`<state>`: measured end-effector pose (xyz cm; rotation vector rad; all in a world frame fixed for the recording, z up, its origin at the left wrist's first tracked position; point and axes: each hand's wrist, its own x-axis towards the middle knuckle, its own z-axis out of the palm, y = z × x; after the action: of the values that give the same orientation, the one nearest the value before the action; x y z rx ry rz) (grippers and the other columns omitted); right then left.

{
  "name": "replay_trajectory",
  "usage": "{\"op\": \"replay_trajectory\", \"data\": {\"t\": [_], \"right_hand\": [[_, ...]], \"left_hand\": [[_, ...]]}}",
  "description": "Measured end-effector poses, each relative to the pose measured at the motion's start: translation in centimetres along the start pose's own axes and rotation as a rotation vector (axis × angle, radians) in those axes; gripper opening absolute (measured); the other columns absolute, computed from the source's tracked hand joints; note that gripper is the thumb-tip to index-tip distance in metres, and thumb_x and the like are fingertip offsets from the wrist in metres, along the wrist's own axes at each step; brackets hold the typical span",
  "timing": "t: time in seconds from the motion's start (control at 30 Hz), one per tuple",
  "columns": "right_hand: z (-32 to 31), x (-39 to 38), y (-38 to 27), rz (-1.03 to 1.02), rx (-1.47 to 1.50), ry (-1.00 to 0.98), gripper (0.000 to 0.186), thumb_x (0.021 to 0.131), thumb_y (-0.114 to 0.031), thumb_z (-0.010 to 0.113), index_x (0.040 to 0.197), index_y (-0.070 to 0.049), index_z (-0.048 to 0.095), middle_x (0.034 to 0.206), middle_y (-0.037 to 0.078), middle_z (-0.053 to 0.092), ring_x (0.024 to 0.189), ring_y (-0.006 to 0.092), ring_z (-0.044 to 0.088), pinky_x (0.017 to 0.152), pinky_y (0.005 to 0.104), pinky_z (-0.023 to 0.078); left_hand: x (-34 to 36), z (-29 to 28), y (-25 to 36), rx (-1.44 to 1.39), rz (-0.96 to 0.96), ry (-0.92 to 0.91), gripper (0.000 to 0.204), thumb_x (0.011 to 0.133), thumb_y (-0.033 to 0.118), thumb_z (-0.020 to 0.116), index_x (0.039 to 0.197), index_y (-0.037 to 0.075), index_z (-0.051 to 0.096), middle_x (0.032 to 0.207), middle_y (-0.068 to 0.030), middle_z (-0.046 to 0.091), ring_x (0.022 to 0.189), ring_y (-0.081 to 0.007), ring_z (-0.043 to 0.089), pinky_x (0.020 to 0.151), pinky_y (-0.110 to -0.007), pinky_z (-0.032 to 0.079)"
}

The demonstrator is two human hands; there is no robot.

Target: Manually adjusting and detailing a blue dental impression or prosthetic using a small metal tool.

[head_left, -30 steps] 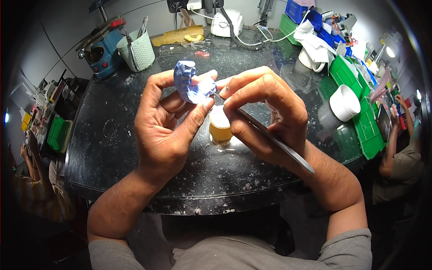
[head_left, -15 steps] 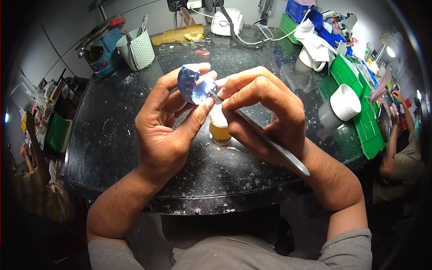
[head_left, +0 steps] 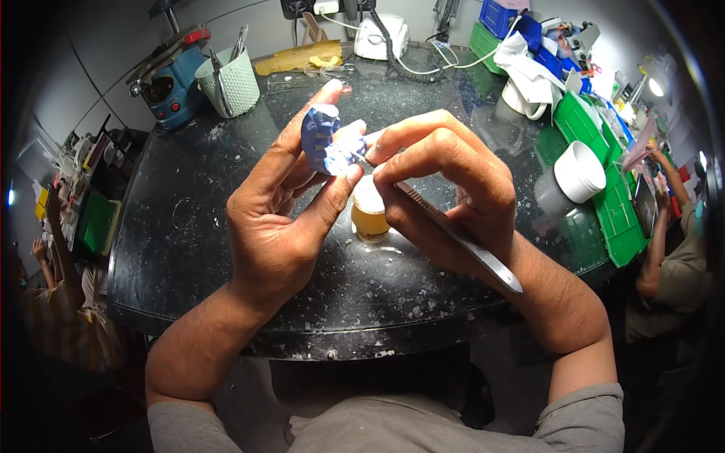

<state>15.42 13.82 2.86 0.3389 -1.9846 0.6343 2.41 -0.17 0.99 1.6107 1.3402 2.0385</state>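
Observation:
A blue dental cast [head_left: 326, 143], arch-shaped with tooth forms along it, is gripped between the thumb and fingers of my left hand [head_left: 276, 200]. One finger of that hand stretches up past its far edge. My right hand [head_left: 453, 181] is closed around a slim metal carving tool [head_left: 461, 238] like a pen. The tool's tip meets the lower right part of the cast, and its flat end points back toward my right forearm. Below and between my hands, a small jar [head_left: 369, 219] with amber contents and a whitish top stands on the black table [head_left: 196, 257].
A pale green basket [head_left: 230, 83] of tools stands at the back left beside a blue machine [head_left: 170, 94]. A white cup [head_left: 580, 172] and green bins [head_left: 619, 219] line the right side. A white device [head_left: 381, 36] sits at the back. Other people work at both sides.
My left index finger has lifted and straightened from the top of the cast, and the cast has turned slightly. The carving tool has shifted a little; its tip stays at the cast.

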Motion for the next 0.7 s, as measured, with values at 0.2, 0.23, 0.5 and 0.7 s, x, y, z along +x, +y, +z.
{"op": "replay_trajectory", "data": {"t": [0.2,0.23,0.5,0.7], "right_hand": [[-0.37,-0.25,0.52,-0.024,0.037,-0.059,0.018,0.076,-0.002,0.076,0.092,-0.002,0.068,0.099,0.015,0.068,0.089,0.0226,0.068,0.079,0.0344,0.055],[-0.36,-0.31,0.47,-0.011,0.012,-0.061,0.018,0.075,-0.003,0.076,0.092,-0.002,0.068,0.099,0.015,0.068,0.089,0.0227,0.068,0.079,0.0344,0.055],[-0.31,-0.25,0.57,-0.015,0.005,-0.048,0.018,0.075,-0.002,0.076,0.091,-0.001,0.068,0.099,0.015,0.068,0.089,0.0232,0.068,0.079,0.0341,0.054],[-0.36,-0.31,0.59,-0.017,0.010,-0.056,0.019,0.074,-0.001,0.076,0.091,-0.001,0.068,0.100,0.015,0.068,0.090,0.0229,0.068,0.079,0.0342,0.054]], "left_hand": [[0.07,-0.05,-0.14,0.012,0.002,-0.013,0.060,0.091,-0.010,0.060,0.148,-0.004,0.039,0.149,-0.0205,0.047,0.127,-0.0256,0.057,0.108,-0.036,0.047],[0.08,0.00,-0.14,0.009,0.002,-0.012,0.060,0.092,-0.010,0.060,0.148,-0.005,0.039,0.150,-0.0207,0.046,0.128,-0.0258,0.057,0.108,-0.036,0.046],[0.09,-0.06,-0.20,0.006,0.030,-0.025,0.060,0.092,-0.011,0.059,0.148,-0.004,0.039,0.151,-0.0209,0.045,0.128,-0.0261,0.057,0.108,-0.036,0.046],[0.09,-0.06,-0.32,0.009,0.043,-0.024,0.060,0.092,-0.010,0.059,0.148,-0.004,0.039,0.150,-0.0205,0.046,0.127,-0.0264,0.058,0.107,-0.036,0.048]]}}
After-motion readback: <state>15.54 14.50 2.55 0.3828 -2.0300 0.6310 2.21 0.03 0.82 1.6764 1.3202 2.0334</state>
